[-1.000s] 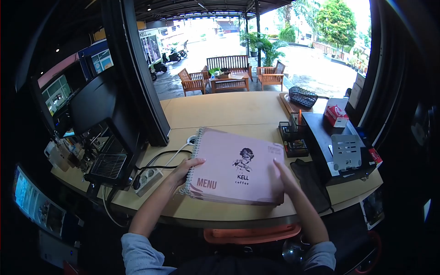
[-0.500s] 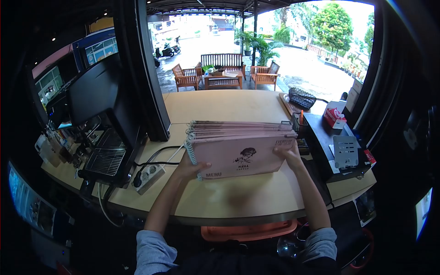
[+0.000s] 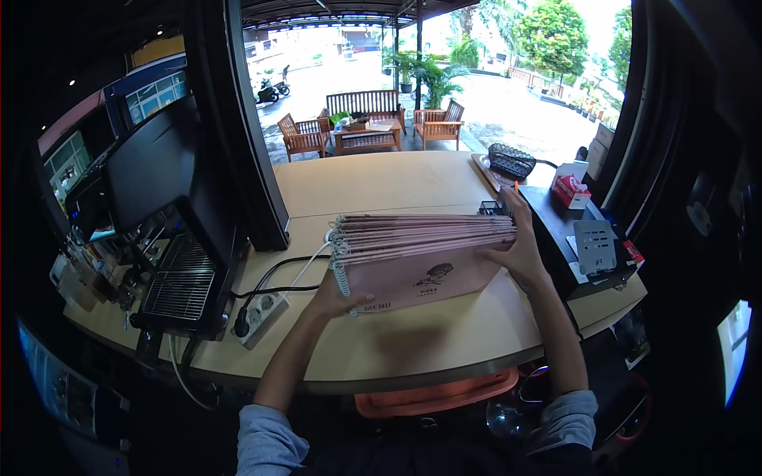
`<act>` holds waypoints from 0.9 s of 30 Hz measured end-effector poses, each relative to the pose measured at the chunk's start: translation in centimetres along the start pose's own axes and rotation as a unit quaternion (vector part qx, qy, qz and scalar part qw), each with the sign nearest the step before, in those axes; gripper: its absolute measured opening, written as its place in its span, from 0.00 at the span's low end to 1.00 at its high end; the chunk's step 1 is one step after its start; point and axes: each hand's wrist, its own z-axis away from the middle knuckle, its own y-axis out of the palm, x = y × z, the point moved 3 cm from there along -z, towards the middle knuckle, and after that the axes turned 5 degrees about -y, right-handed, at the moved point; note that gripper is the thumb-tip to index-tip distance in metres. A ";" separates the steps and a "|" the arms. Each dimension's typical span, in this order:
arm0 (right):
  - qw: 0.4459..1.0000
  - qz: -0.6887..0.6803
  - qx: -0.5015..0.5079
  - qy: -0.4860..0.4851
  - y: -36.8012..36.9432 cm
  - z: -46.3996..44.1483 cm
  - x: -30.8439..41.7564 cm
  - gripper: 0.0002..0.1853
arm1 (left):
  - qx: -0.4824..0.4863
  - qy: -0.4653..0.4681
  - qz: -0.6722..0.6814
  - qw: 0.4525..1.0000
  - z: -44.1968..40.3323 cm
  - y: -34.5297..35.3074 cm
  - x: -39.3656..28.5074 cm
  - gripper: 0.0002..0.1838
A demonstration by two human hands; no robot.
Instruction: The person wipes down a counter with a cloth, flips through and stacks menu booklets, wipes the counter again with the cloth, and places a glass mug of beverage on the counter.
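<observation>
Both hands' fingers (image 3: 361, 298) (image 3: 496, 255) clamp spiral-bound menus (image 3: 429, 274), hiding part of the black organizer (image 3: 490, 208); a power strip (image 3: 262, 317) sits nearby.

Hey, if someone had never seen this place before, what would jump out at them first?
Most likely the stack of pink spiral-bound menus, held up over the counter between the left hand and the right hand. Next, probably the bright opening beyond the counter, with wooden chairs around a low table outside. On the right, the red-and-white box stands out against the black surface under it.
</observation>
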 end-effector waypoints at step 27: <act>0.868 0.065 0.440 0.220 10.4 -13.7 -18.2 0.31 | 0.046 -0.166 0.076 0.982 -8.8 11.2 6.8 0.25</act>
